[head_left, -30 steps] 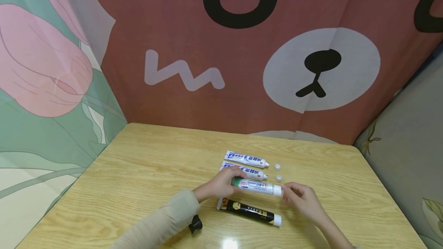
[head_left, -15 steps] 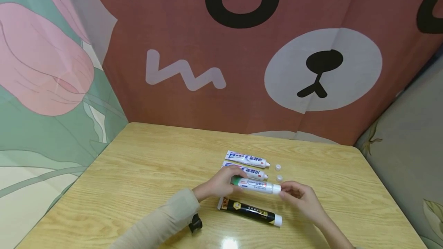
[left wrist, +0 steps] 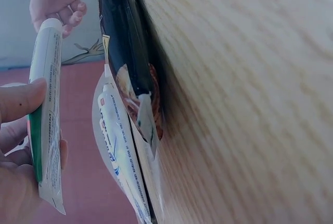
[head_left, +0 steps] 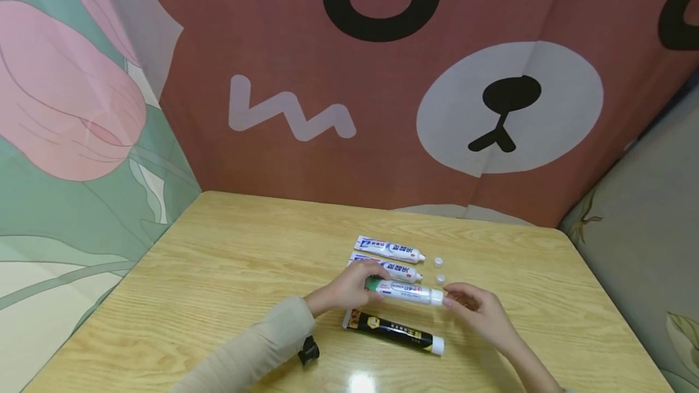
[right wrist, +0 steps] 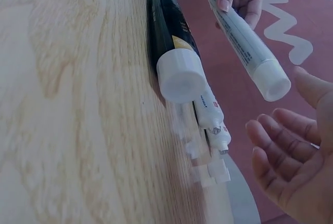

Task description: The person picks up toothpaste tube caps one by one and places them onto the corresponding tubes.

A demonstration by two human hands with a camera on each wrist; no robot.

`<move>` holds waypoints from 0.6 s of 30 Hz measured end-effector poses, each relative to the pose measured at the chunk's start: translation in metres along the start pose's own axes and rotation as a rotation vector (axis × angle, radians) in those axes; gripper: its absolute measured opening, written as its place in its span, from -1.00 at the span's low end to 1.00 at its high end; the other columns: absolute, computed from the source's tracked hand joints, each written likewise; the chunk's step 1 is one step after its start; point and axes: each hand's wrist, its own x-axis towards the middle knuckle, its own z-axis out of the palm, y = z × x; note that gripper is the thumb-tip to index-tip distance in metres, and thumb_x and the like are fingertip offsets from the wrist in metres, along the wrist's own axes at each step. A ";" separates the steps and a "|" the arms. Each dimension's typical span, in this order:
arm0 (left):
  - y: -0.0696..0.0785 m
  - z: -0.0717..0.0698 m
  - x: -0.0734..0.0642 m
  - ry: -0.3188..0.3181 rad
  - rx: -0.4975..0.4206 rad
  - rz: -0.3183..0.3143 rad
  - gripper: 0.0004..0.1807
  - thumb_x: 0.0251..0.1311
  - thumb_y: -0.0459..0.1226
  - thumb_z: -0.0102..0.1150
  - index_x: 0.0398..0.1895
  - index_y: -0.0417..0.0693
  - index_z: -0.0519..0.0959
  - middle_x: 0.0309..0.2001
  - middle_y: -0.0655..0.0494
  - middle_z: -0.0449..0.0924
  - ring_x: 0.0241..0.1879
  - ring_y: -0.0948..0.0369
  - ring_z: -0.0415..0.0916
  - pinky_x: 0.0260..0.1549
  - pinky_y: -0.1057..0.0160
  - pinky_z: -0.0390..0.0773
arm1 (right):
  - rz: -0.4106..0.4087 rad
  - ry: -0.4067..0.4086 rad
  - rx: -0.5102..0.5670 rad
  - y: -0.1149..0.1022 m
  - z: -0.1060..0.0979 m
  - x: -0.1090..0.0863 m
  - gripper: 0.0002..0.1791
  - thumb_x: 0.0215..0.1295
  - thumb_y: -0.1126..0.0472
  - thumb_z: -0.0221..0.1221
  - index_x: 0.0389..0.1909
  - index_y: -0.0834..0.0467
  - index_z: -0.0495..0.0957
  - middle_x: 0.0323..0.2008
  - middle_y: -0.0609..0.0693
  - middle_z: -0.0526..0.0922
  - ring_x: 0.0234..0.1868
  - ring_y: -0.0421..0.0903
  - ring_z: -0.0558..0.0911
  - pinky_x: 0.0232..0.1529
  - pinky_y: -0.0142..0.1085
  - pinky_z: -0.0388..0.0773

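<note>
One held tube: a silver-white tube (head_left: 406, 292) with a green band toward its flat end, lifted off the table and hanging between its neighbours; its white cap (head_left: 437, 298) is on, pointing at the right hand, and I cannot see what is inside.
Left hand: the left hand (head_left: 349, 287) grips this tube near the green end, thumb on one side, fingers curled round the other.
Right hand: the right hand (head_left: 483, 314) is just beside the capped end, thumb apart from the loosely bent fingers; its wrist view shows a gap between them and the cap.
Near white tube: the near white tube (head_left: 401, 272), with blue lettering, lies just behind the held one, partly covered by the left hand, nozzle bare.
Far white tube: a matching far white tube (head_left: 392, 250) lies beyond it, roughly parallel, also with a bare nozzle.
Loose caps: a far cap (head_left: 438, 262) and a near cap (head_left: 440, 279), both small and whitish, sit on the table just off those nozzles.
Black tube: a black tube (head_left: 390, 330) lies on the person's side, closed by a white screw top (head_left: 438, 345); its contents are hidden.
Under the sleeve: a small black object (head_left: 309, 352), partly covered by the beige left sleeve (head_left: 246, 344); I can't tell what it is.
Table: light wood table (head_left: 246, 241).
Backdrop: a reddish-brown cloth (head_left: 273, 168) printed with a cartoon face.
</note>
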 end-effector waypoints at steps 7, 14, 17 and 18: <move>-0.001 -0.001 0.000 -0.004 -0.016 0.002 -0.68 -0.09 -0.40 0.35 -0.18 -0.10 0.58 -0.23 0.18 0.55 -0.37 0.38 0.33 -0.44 0.47 0.36 | -0.041 -0.048 0.087 0.001 0.000 -0.001 -0.64 0.03 0.39 0.26 -0.11 0.38 0.48 -0.38 0.04 0.61 -0.41 -0.21 0.58 -0.46 -0.33 0.54; 0.001 -0.001 -0.001 -0.009 -0.012 0.002 -0.68 -0.08 -0.40 0.35 -0.18 -0.08 0.59 -0.21 0.19 0.55 -0.33 0.38 0.35 -0.40 0.47 0.37 | 0.041 -0.105 0.104 -0.001 0.001 0.000 -0.77 0.18 0.32 0.17 -0.21 0.41 0.52 -0.41 0.12 0.62 -0.43 -0.14 0.60 -0.44 -0.30 0.56; 0.003 -0.001 -0.001 -0.013 -0.014 0.001 -0.68 -0.08 -0.39 0.35 -0.18 -0.09 0.59 -0.20 0.19 0.55 -0.31 0.38 0.36 -0.38 0.47 0.38 | 0.058 -0.136 0.118 -0.001 -0.001 0.000 -0.79 0.26 0.31 0.09 -0.25 0.42 0.53 -0.44 0.18 0.61 -0.46 -0.08 0.61 -0.44 -0.25 0.57; 0.003 -0.002 -0.001 -0.014 -0.014 0.005 -0.68 -0.08 -0.39 0.35 -0.18 -0.09 0.59 -0.20 0.18 0.54 -0.30 0.38 0.36 -0.38 0.47 0.39 | 0.054 -0.146 0.120 -0.001 -0.001 0.000 -0.78 0.29 0.30 0.05 -0.26 0.43 0.53 -0.44 0.20 0.60 -0.46 -0.07 0.61 -0.44 -0.24 0.58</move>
